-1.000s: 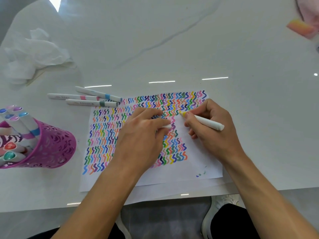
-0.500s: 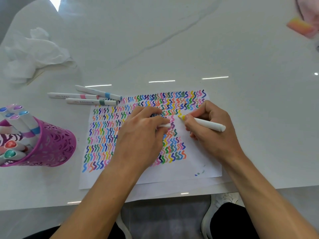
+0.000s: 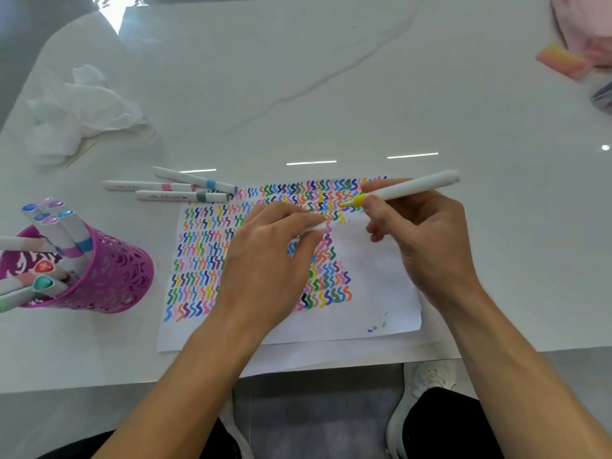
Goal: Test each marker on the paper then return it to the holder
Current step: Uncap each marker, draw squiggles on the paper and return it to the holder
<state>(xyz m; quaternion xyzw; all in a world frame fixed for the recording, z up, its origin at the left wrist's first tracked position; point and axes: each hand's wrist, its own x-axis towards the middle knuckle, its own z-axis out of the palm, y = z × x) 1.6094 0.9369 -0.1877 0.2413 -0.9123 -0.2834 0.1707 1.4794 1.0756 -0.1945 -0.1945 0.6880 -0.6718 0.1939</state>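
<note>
My right hand (image 3: 427, 246) is clamped on the yellow marker (image 3: 404, 188), fingers pinching it right by the nib. The nib's over the far rows of squiggles on the paper (image 3: 374, 293), can't tell if it's actually touching. My left hand (image 3: 275, 256) rests on the paper, pinching the white cap (image 3: 314, 228). The paper lies at the near edge of the worktop (image 3: 331, 94). The purple holder (image 3: 112, 276), stuffed with markers, stands toward the left edge. Three loose markers (image 3: 178, 190) lie just off the paper's far-left corner.
</note>
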